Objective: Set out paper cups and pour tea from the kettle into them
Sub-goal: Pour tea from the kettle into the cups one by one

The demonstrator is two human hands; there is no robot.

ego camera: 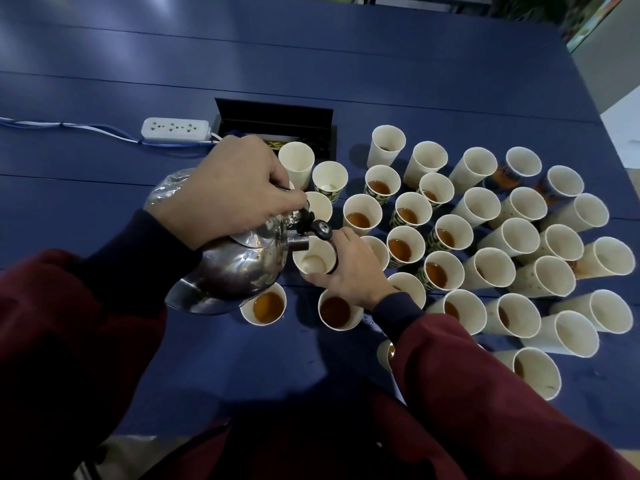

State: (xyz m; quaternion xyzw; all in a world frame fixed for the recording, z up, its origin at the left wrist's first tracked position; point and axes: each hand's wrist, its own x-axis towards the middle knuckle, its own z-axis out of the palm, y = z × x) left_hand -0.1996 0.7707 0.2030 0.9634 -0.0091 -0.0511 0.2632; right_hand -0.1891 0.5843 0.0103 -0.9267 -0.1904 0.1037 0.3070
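Head view: nearest I see two filled cups (265,308) just this side of the kettle (239,268). Left hand (228,188) grips the kettle handle, spout tipped over the held cup (313,259). Right hand (349,268) wraps that cup. Other cups (485,271) right of the kettle on the worktop (207,358). Power strip (175,129) beyond the kettle.

Both arms on my feed are in a baggy maroon top, sweatshirt-ish fabric. The left sleeve (69,323) and right sleeve (485,393) bunch into soft folds and stop short of the wrists. A tighter dark navy layer pokes out there: left cuff (138,251), right cuff (398,313). The left hand (235,188) and right hand (349,268) are bare. Bottom centre there's more maroon, plus a darker patch I can't make out.
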